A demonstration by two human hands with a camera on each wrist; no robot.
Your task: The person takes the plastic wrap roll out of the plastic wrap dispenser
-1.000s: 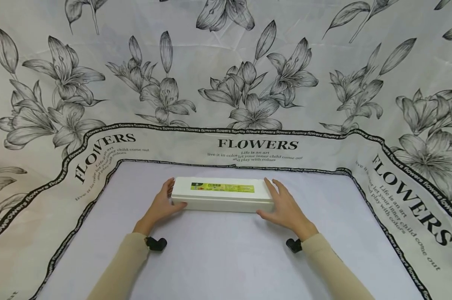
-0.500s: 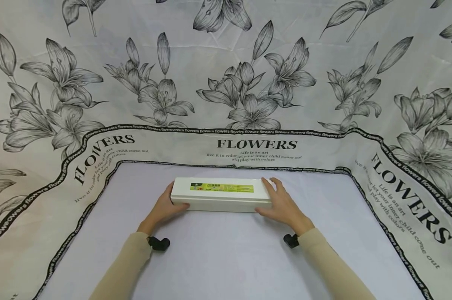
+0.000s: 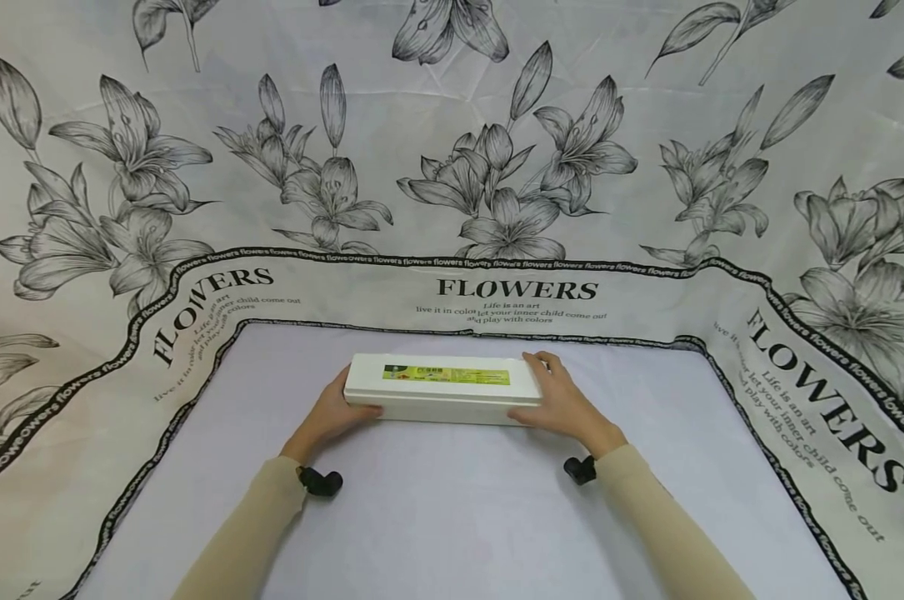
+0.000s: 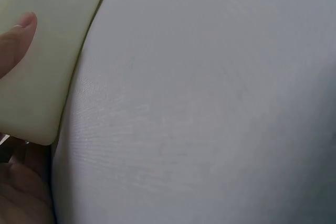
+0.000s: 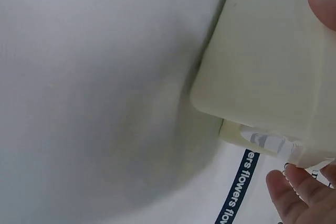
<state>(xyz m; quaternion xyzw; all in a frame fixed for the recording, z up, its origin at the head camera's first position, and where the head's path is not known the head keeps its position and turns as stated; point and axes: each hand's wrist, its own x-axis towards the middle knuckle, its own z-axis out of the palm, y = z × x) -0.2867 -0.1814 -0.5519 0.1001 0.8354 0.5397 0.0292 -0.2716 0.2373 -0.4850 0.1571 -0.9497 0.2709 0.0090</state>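
A long white lidded box (image 3: pixel 440 407) with a yellow-green label (image 3: pixel 447 375) on top lies across the far middle of the table. My left hand (image 3: pixel 332 417) grips its left end, thumb along the front face and fingers behind the end. My right hand (image 3: pixel 567 408) holds the right end in the same way, thumb on the front. In the left wrist view the thumb (image 4: pixel 20 43) presses on the smooth box side. The right wrist view shows the fingers (image 5: pixel 302 192) beyond the box end, near a clear, shiny strip (image 5: pixel 270 142).
A white cloth (image 3: pixel 452 517) covers the table. A black-edged floral fabric (image 3: pixel 511 292) printed with "FLOWERS" stands up behind it and along both sides. A black wrist mount (image 3: pixel 321 482) shows at the left wrist, another (image 3: pixel 580 470) at the right.
Both hands have closed in slightly on the box ends, the right one shifting a little left and the left one a little right. The box stays almost in place.
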